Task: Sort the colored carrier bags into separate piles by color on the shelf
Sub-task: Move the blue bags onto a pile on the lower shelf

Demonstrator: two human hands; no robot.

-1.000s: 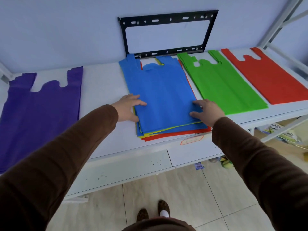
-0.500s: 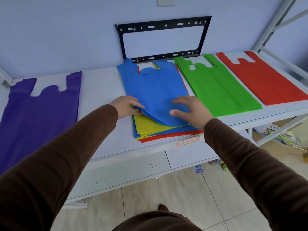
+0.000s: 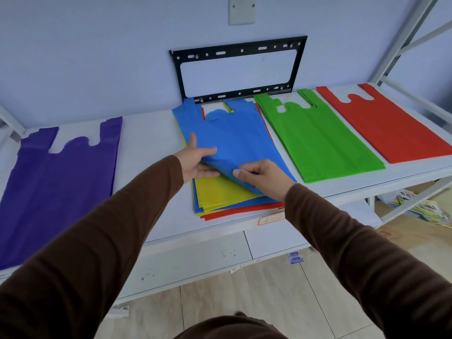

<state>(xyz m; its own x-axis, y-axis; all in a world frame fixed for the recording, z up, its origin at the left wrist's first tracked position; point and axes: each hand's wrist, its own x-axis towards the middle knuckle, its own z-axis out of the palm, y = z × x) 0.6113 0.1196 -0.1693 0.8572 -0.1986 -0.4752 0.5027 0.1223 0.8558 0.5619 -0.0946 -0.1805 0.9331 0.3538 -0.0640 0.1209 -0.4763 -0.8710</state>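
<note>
Blue carrier bag [image 3: 234,140] on top of the mixed stack [image 3: 227,201], centre of frame on the white shelf [image 3: 151,133], near corner peeled up and folded back. Left hand [image 3: 198,160] at the bag's left edge: thumb on top, fingers underneath, grip clamped on the blue fabric. Right hand [image 3: 261,177] just right of it, thumb and forefinger pinching the lifted corner, other fingers curled. Both sleeves brown. Exposed under the lifted corner: yellow bag [image 3: 220,192], then more blue and a red edge at the stack's near side. Purple bag [image 3: 56,182] flat at left of frame, well apart from the stack. Green bag [image 3: 325,138] flat just right of the stack, red bag [image 3: 389,123] beside it at far right, handles toward the wall. Black metal bracket [image 3: 238,69] on the wall behind the stack, upper centre; grey wall plate [image 3: 242,9] above it at top edge. Orange-bordered label [image 3: 271,218] on the shelf's front lip below the stack. Tiled floor at bottom of frame.
</note>
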